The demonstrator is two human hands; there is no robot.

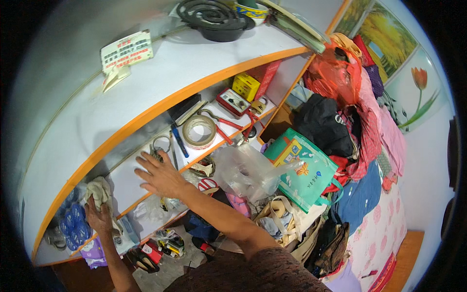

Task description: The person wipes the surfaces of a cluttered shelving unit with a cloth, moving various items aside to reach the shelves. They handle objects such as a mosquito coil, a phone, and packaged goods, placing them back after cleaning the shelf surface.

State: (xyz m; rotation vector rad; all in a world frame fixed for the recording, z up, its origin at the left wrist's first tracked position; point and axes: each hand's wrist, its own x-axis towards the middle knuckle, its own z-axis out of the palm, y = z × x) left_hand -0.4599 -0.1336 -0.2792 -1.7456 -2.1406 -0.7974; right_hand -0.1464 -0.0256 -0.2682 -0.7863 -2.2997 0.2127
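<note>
My left hand (98, 217) presses on a crumpled pale cloth (98, 191) at the left end of a white shelf (126, 182) with an orange edge. My right hand (160, 175) is spread, palm down, over the same shelf, its fingers beside a pair of scissors (161, 140) whose lower part it partly hides. To its right lie a blue pen-like tool (180, 141), a roll of tape (199, 132) and red-handled pliers (224, 122). Blue-wrapped round items (74, 226) are next to the cloth.
Further along stand a red-framed box (233, 102), a yellow box (246, 87) and a padlock (259, 105). The upper ledge holds a black coil (209, 14) and a printed card (127, 51). A clear plastic bag (248, 171), a green bag (306, 171) and piled clothes (321, 124) lie at right.
</note>
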